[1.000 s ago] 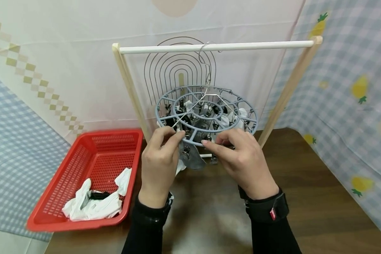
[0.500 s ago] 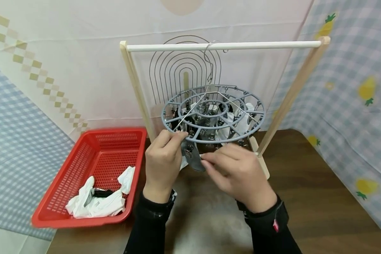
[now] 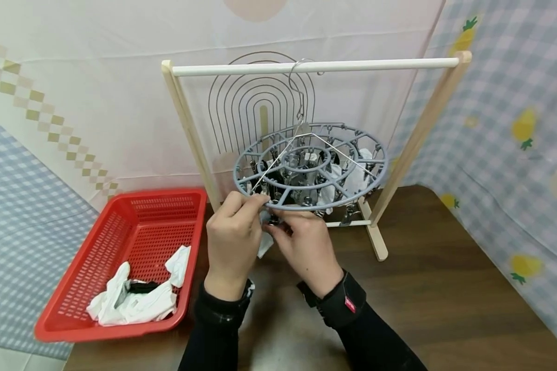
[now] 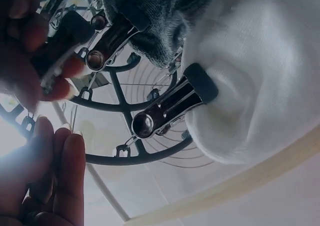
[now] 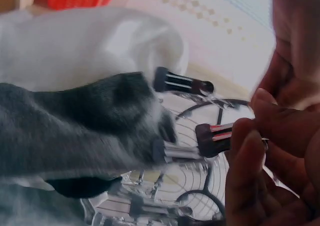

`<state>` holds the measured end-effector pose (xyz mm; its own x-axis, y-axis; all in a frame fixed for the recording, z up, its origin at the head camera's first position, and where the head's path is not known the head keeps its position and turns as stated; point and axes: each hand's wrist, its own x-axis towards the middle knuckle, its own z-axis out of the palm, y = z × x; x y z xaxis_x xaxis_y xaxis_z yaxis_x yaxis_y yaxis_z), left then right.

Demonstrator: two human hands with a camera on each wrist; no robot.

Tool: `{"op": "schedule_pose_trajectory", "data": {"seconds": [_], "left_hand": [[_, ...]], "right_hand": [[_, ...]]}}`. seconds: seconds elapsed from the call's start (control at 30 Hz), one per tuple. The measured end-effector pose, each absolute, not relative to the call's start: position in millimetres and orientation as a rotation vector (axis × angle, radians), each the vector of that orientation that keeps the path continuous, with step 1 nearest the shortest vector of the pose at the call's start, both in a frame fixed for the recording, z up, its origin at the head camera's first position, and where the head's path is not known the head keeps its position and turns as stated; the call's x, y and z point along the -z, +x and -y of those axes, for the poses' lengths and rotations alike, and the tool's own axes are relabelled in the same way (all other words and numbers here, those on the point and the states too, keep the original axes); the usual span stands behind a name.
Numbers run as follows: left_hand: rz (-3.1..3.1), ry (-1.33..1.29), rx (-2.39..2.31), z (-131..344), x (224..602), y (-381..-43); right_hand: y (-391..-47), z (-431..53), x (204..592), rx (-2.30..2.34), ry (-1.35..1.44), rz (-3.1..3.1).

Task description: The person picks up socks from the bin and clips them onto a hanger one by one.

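Note:
My left hand (image 3: 234, 239) pinches the front left rim of a round grey-blue clip hanger (image 3: 306, 208). Close beside it, my right hand (image 3: 306, 247) is just below the rim, its fingers pinching a metal clip (image 5: 215, 138) with dark pads. Right by those fingers hangs a grey sock (image 5: 75, 128), held by another clip. A white sock (image 4: 255, 86) hangs from a neighbouring clip (image 4: 170, 108). Under the hanger more clips and socks crowd together, partly hidden by its rings. Both hands' fingertips overlap in the head view, so the exact contact is partly covered.
The hanger hooks over the white bar (image 3: 376, 64) of a wooden rack (image 3: 415, 136). On the left, a red basket (image 3: 116, 245) holds white and dark socks (image 3: 134, 304). Everything stands on a brown table (image 3: 445, 288), with patterned cloth (image 3: 492, 149) around it.
My right hand has left the hanger's front rim, dropped past the grey sock and come leftward beside my left hand. The hanger has shifted slightly right. My left hand keeps its pinch.

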<state>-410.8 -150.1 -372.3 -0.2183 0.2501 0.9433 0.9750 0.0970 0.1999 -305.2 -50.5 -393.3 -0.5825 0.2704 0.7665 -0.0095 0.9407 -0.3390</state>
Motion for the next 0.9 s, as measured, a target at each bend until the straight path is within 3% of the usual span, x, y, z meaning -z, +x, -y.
{"op": "schedule_pose_trajectory", "data": {"seconds": [0.47, 0.73, 0.9], "left_hand": [[1.610, -1.234, 1.181, 161.8, 370.0, -428.4], [1.664, -1.447, 1.124, 132.1, 364.7, -406.0], [1.689, -1.560, 1.117, 137.6, 365.0, -399.7]], "right_hand": [[-292.0, 48.1, 380.3, -0.491, -0.096, 2.221], [-272.7, 21.6, 380.9, -0.335, -0.218, 2.179], [-275.3, 15.6, 386.7, -0.337, -0.269, 2.140]]}}
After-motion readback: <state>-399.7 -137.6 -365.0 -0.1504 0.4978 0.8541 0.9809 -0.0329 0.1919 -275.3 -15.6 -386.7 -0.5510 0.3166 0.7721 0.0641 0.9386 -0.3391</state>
